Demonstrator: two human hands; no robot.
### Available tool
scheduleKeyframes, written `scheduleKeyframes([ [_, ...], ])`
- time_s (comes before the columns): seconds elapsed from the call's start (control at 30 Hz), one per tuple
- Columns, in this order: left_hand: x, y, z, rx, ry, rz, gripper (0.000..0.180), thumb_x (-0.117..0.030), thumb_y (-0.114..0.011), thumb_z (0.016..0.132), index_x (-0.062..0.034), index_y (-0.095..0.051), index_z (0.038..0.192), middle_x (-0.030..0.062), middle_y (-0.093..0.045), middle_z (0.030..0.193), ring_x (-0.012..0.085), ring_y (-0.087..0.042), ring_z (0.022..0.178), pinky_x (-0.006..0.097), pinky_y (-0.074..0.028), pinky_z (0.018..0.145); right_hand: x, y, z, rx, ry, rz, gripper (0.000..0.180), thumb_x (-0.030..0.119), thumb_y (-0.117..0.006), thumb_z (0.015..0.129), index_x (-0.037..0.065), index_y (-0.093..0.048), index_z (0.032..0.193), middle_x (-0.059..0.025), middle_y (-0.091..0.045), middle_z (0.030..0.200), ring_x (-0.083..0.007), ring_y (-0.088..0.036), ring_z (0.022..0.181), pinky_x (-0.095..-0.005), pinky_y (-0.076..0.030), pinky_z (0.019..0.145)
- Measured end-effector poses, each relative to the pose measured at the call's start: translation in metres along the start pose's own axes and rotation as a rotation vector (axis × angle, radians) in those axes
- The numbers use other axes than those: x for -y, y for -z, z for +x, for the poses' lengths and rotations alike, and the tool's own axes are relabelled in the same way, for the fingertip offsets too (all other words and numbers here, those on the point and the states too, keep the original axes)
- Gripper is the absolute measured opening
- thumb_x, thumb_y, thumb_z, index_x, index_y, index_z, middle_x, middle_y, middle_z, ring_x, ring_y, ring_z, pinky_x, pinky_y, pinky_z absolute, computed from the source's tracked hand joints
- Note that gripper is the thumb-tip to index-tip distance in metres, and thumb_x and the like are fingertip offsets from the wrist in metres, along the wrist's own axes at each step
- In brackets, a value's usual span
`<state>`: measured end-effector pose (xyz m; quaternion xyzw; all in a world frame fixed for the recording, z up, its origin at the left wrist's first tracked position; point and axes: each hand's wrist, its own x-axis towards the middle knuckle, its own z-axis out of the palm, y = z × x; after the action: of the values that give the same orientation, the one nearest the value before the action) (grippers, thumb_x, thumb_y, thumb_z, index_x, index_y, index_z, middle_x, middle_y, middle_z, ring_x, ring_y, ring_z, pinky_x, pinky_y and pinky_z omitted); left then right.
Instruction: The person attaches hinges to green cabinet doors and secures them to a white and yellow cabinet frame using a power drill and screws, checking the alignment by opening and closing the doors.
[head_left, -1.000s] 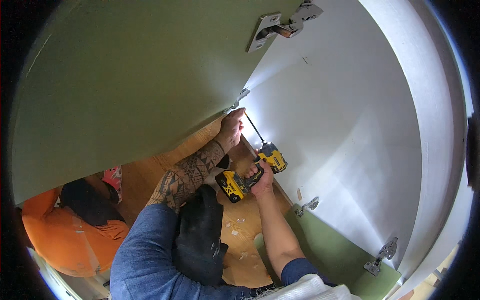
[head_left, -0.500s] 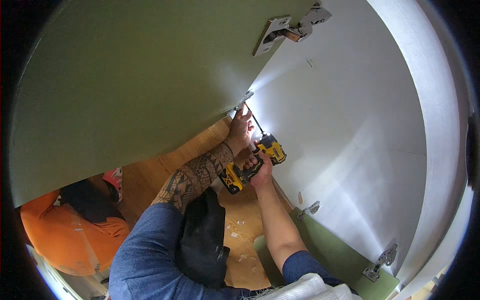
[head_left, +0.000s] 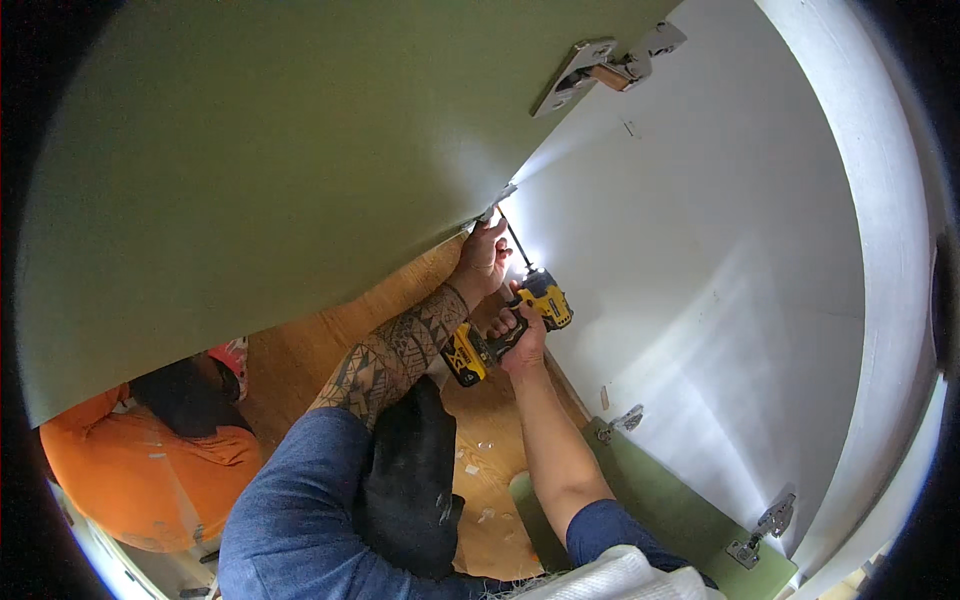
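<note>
My right hand [head_left: 524,340] is wrapped around the grip of a yellow and black cordless driver [head_left: 546,297]. Its long bit [head_left: 515,238] points up and away, reaching a lower hinge [head_left: 500,200] at the edge of a green cabinet door [head_left: 270,150]. Lamps on the driver light that corner brightly. My left hand [head_left: 487,258] is closed beside the bit tip, with fingertips up against the hinge; what they pinch is hidden. An upper metal hinge [head_left: 600,72] sits nearer me on the same door edge, its arm reaching toward the white cabinet wall [head_left: 720,210].
A second green panel [head_left: 680,500] with two hinges, a nearer hinge [head_left: 765,530] and a farther hinge [head_left: 620,424], lies lower right. Small scraps dot the wooden surface [head_left: 480,430]. An orange bag-like thing [head_left: 160,480] is at lower left. A white curved frame [head_left: 890,250] bounds the right.
The door, hinges and cabinet wall sit slightly farther right in the picture. Both hands and the driver keep nearly the same pose, with the bit still at the hinge.
</note>
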<state>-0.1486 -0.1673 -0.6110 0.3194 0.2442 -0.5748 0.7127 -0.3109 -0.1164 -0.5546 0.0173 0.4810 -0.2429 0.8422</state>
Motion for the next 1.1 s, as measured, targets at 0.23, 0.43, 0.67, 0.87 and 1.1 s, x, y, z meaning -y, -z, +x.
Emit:
scheduleKeyframes([
  [0.23, -0.003, -0.002, -0.002, 0.019, -0.015, -0.007, 0.051, -0.014, -0.068, 0.102, -0.0233, -0.05, 0.149, -0.0089, -0.04, 0.087, 0.0049, -0.042, 0.069, 0.023, -0.038, 0.064, 0.001, -0.011, -0.006, -0.061, 0.004, -0.024, 0.048, 0.029, -0.064, 0.096, 0.023, -0.059, 0.143, 0.0028, -0.049, 0.066, -0.0134, -0.049, 0.057, -0.0311, -0.045, 0.058],
  [0.43, -0.013, -0.005, -0.005, 0.044, -0.028, 0.051, 0.057, -0.018, -0.067, 0.103, -0.0223, -0.044, 0.155, -0.0083, -0.038, 0.086, 0.0046, -0.042, 0.073, 0.023, -0.038, 0.064, 0.001, -0.019, -0.004, -0.033, 0.0, -0.029, 0.048, 0.026, -0.065, 0.095, 0.022, -0.06, 0.142, 0.0028, -0.05, 0.066, -0.0139, -0.049, 0.057, -0.0315, -0.045, 0.058],
  [0.67, -0.033, -0.005, -0.034, -0.028, 0.114, 0.414, 0.053, -0.024, -0.07, 0.101, -0.013, -0.051, 0.151, -0.0079, -0.04, 0.084, 0.0053, -0.041, 0.068, 0.024, -0.037, 0.058, 0.001, -0.007, 0.007, -0.028, -0.005, -0.07, 0.02, 0.027, -0.07, 0.089, 0.015, -0.061, 0.103, 0.0019, -0.049, 0.066, -0.0166, -0.05, 0.06, -0.0351, -0.045, 0.06],
  [0.87, -0.067, 0.033, -0.086, 0.083, 0.103, 0.991, 0.031, -0.029, -0.061, 0.104, -0.0062, -0.064, 0.125, -0.003, -0.056, 0.084, 0.0087, -0.052, 0.071, 0.026, -0.047, 0.065, 0.005, 0.0, 0.014, 0.001, -0.003, -0.01, 0.017, 0.026, -0.069, 0.09, 0.015, -0.063, 0.102, 0.0013, -0.05, 0.062, -0.0176, -0.051, 0.057, -0.0348, -0.045, 0.059],
  [1.1, -0.083, 0.075, -0.108, -0.077, 0.178, 0.849, 0.024, 0.0, -0.049, 0.098, -0.0011, -0.06, 0.119, 0.0055, -0.062, 0.101, 0.0138, -0.061, 0.085, 0.029, -0.056, 0.08, 0.003, -0.005, 0.017, 0.011, -0.002, -0.018, 0.017, 0.026, -0.07, 0.09, 0.016, -0.062, 0.101, 0.0019, -0.049, 0.062, -0.017, -0.051, 0.057, -0.0348, -0.043, 0.059],
])
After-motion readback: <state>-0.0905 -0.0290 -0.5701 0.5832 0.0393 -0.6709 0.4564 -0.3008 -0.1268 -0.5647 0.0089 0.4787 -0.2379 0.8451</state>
